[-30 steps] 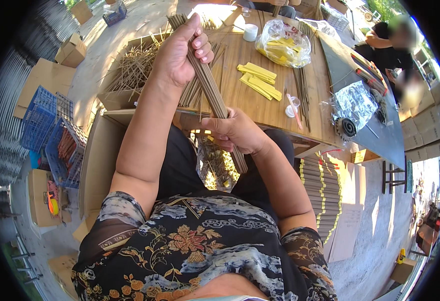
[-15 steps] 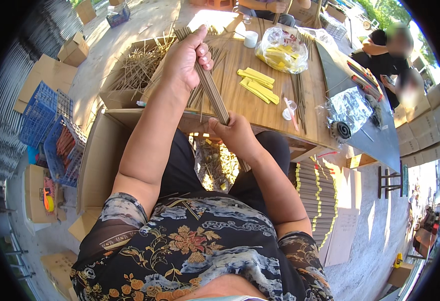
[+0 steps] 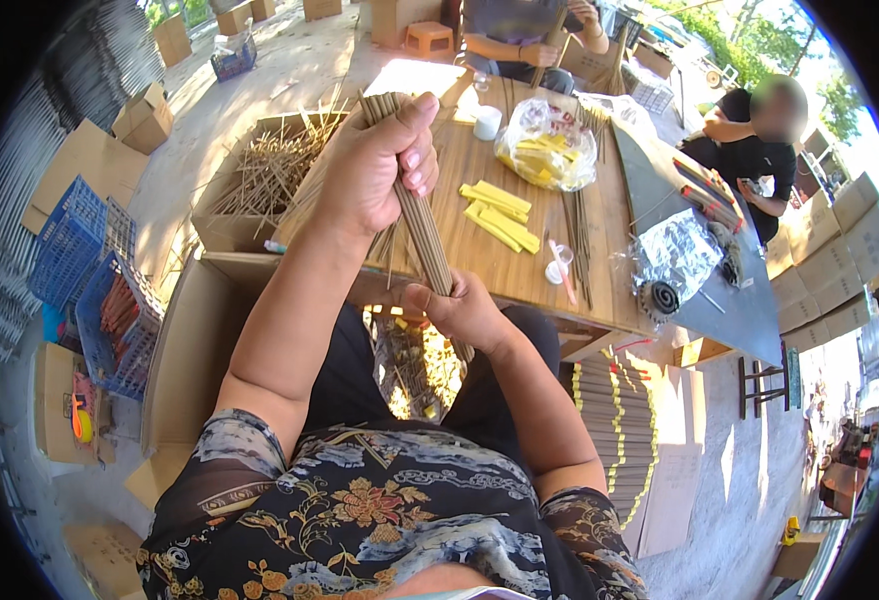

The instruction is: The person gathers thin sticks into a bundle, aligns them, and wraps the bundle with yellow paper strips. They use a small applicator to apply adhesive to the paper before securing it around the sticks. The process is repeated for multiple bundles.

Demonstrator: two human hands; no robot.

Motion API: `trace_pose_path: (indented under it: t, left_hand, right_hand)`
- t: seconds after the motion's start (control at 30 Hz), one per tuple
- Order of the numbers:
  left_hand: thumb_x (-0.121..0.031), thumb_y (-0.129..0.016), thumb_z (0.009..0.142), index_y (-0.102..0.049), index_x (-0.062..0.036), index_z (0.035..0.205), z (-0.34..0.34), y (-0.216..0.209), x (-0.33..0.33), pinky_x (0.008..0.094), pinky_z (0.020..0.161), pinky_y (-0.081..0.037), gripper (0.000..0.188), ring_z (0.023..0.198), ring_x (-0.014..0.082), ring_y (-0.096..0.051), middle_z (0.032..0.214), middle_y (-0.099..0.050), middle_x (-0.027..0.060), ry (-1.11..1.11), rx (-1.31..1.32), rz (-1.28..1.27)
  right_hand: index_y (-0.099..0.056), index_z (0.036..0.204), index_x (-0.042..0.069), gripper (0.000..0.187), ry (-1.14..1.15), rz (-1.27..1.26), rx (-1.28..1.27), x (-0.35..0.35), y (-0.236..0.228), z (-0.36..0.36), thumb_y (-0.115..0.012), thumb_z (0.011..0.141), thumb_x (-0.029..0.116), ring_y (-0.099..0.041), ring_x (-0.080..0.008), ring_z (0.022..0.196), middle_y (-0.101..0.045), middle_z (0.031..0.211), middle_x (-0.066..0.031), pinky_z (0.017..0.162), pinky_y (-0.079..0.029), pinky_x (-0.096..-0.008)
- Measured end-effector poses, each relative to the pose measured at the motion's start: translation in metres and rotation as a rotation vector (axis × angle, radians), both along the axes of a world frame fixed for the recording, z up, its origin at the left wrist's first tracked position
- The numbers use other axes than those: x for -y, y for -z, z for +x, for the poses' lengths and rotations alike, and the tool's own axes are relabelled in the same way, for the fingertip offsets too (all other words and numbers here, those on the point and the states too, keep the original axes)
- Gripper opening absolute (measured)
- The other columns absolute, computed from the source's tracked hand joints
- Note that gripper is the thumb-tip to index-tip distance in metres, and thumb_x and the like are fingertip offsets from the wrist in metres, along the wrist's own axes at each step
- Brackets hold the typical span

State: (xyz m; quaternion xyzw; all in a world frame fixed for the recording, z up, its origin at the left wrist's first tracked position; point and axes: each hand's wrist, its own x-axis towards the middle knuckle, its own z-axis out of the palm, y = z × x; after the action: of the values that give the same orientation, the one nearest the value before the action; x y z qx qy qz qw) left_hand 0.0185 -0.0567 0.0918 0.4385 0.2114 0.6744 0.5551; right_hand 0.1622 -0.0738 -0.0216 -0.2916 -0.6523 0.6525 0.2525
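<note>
Both my hands grip one bundle of thin brown sticks (image 3: 422, 238), held slanting in front of me above the table's near edge. My left hand (image 3: 384, 165) is wrapped round its upper end, thumb on top. Lower down, my right hand (image 3: 469, 313) closes round the bundle, and the lower tips stick out below it over my lap. On the wooden table (image 3: 439, 150) just beyond lie flat yellow strips (image 3: 499, 215) in a small pile. More loose sticks (image 3: 578, 245) lie to the right of the strips.
A clear bag of yellow strips (image 3: 549, 150) and a white cup (image 3: 487, 122) stand farther back. Left is a box of loose sticks (image 3: 269, 175); blue crates (image 3: 109, 330) stand beyond. Banded bundles (image 3: 614, 430) lie at lower right. Two people sit across the table and at far right.
The view has tilted up and shifted, so the table sits lower and more of the people shows. Both hands keep hold of the stick bundle, which stands slightly steeper.
</note>
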Motion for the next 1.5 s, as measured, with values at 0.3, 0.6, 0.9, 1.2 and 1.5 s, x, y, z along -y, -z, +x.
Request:
trace_pose_path:
  t: [0.3,0.6,0.9,1.2,1.5]
  left_hand:
    - [-0.018,-0.061,0.082,-0.046,-0.0077,0.069,0.013,-0.016,-0.031,0.0212,0.035,-0.031,0.022,0.036,0.0078,-0.036,0.046,-0.039,-0.0017,-0.082,-0.209,0.157]
    - [-0.017,-0.065,0.08,-0.046,-0.0083,0.07,0.016,0.031,-0.083,0.018,0.037,-0.033,0.022,0.04,0.0045,-0.041,0.051,-0.043,-0.0032,-0.048,-0.183,0.1]
    - [-0.03,-0.063,0.08,-0.045,-0.0089,0.072,0.031,0.029,-0.092,0.0193,0.04,-0.033,0.029,0.042,0.0055,-0.039,0.051,-0.042,-0.0023,-0.166,-0.354,0.171]
    - [-0.052,-0.033,0.087,-0.048,-0.0055,0.079,0.018,0.025,-0.091,0.0213,0.047,-0.037,0.05,0.049,0.0115,-0.045,0.058,-0.049,0.0063,-0.023,-0.255,0.187]
    - [-0.046,-0.035,0.088,-0.047,-0.0049,0.078,0.016,0.026,-0.093,0.0225,0.047,-0.037,0.044,0.05,0.0108,-0.043,0.059,-0.047,0.0049,0.011,-0.177,0.135]
  right_hand:
    - [-0.051,0.081,0.002,0.021,0.109,0.275,-0.103,-0.071,0.008,-0.014,-0.058,0.084,0.022,-0.038,-0.0038,0.062,-0.043,0.065,0.0057,0.056,-0.037,-0.0206]
    - [-0.05,0.077,0.004,0.02,0.128,0.072,-0.028,-0.117,0.05,-0.016,-0.061,0.081,0.019,-0.038,-0.0039,0.06,-0.044,0.064,0.0056,0.054,-0.037,-0.0212]
    - [-0.055,0.092,0.002,0.017,0.334,0.335,-0.196,-0.122,0.035,-0.027,-0.06,0.082,0.014,-0.045,-0.0064,0.066,-0.053,0.07,0.001,0.062,-0.042,-0.0236]
    - [-0.054,0.09,0.001,0.017,0.294,0.33,-0.204,-0.124,0.035,-0.033,-0.057,0.085,0.016,-0.041,-0.006,0.066,-0.049,0.07,0.0019,0.061,-0.039,-0.0224]
    - [-0.053,0.087,0.001,0.017,0.298,0.341,-0.15,-0.124,0.035,-0.031,-0.058,0.084,0.017,-0.04,-0.0059,0.064,-0.047,0.067,0.002,0.059,-0.039,-0.0228]
